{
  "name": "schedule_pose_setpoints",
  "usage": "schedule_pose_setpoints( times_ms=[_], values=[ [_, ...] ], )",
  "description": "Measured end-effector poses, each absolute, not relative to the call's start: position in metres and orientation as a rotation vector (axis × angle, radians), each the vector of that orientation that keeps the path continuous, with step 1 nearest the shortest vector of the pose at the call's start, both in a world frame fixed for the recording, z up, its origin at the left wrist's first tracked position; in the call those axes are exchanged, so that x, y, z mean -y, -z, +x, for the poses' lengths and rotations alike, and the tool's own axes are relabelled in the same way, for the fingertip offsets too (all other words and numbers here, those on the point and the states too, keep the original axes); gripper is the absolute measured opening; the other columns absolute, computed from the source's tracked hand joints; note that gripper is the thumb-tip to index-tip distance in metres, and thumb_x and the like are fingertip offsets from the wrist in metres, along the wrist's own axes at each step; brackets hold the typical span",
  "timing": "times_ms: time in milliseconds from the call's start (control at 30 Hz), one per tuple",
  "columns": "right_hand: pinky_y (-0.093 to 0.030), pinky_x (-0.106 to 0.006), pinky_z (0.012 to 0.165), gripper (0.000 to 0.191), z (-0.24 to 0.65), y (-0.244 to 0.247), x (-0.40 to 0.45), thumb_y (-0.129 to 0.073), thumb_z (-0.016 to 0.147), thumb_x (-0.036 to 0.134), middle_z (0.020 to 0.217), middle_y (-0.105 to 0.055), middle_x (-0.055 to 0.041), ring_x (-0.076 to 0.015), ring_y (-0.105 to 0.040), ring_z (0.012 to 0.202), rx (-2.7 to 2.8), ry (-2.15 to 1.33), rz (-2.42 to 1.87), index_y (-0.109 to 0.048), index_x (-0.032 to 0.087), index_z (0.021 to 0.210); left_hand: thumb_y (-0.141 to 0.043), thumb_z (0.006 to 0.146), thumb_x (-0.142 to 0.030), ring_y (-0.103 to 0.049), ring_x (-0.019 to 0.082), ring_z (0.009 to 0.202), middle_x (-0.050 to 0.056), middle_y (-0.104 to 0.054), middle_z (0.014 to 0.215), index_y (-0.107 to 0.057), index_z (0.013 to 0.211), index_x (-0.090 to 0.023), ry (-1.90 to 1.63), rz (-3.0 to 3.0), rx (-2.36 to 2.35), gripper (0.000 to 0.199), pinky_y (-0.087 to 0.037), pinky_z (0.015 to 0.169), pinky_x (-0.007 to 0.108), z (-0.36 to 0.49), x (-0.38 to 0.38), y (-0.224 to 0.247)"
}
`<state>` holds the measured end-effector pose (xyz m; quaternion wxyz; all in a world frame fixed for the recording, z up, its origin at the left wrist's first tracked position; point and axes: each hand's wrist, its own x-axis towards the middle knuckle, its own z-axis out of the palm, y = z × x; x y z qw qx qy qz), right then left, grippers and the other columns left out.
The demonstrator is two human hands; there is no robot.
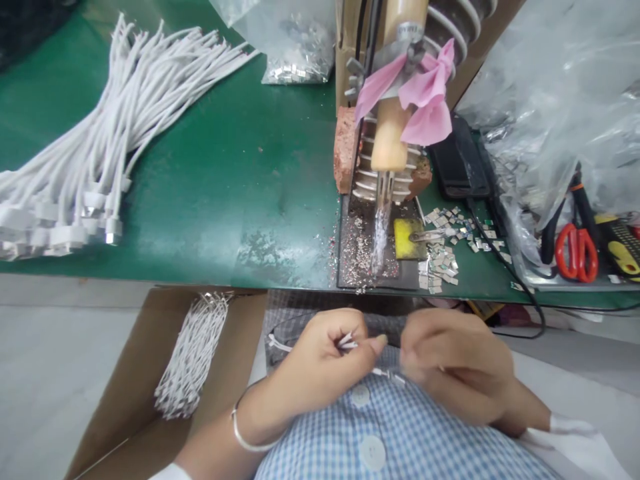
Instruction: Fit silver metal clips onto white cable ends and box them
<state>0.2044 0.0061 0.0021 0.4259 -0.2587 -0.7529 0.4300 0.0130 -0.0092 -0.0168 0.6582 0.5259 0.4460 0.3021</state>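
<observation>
My left hand (335, 353) is closed around a few thin white cables (347, 342), just above my lap. One cable (280, 343) trails out to the left behind the wrist. Between the hands, a cable end with a small metal connector (393, 377) pokes out below my left thumb. My right hand (455, 363) is beside that end, blurred, with fingers curled together; what they pinch is hidden. Beyond the hands, a soldering iron with a wooden handle (390, 140) points down on its stand, its tip (381, 240) coated whitish. A yellow sponge (410, 239) lies beside the tip.
Bundled white cables (115, 127) lie on the green table (225, 173). More cables (195, 360) fill part of a cardboard box (125, 360) at lower left. Small metal connector pieces (440, 267), a black phone (460, 160), a red-handled tool (575, 253) and plastic bags (565, 87) sit right.
</observation>
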Motion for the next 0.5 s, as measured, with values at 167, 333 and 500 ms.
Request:
schedule_pose_setpoints(
  times_ms=[167,333,500],
  values=[
    [-0.044,-0.02,0.05,0.013,0.192,0.003,-0.006,-0.064,0.087,0.03,0.068,-0.055,0.0004,-0.0094,-0.053,0.058,1.941,-1.022,-0.825,-0.065,0.017,0.086,-0.057,0.075,-0.017,-0.035,0.009,0.055,-0.006,-0.04,0.058,-0.036,0.06,-0.02,-0.601,1.264,-0.982,0.026,-0.028,0.05,0.023,0.014,0.013,0.023],
    [-0.039,-0.021,0.05,0.006,0.186,0.006,-0.003,-0.06,0.085,0.015,0.066,-0.052,0.0022,-0.0085,-0.049,0.056,1.989,-0.969,-0.88,-0.061,0.018,0.079,-0.056,0.068,-0.008,-0.035,0.009,0.059,-0.006,-0.039,0.064,-0.041,0.067,-0.019,-0.568,1.313,-0.984,0.019,-0.029,0.052,0.021,0.016,0.017,0.028],
    [-0.037,-0.02,0.05,0.009,0.192,0.007,-0.005,-0.058,0.084,0.01,0.064,-0.052,0.003,-0.0083,-0.048,0.056,1.919,-0.995,-0.873,-0.061,0.018,0.08,-0.056,0.086,-0.022,-0.036,0.008,0.053,-0.007,-0.042,0.062,-0.048,0.08,-0.019,-0.661,1.076,-0.93,0.01,-0.032,0.048,0.019,0.01,0.02,0.02]
  ],
)
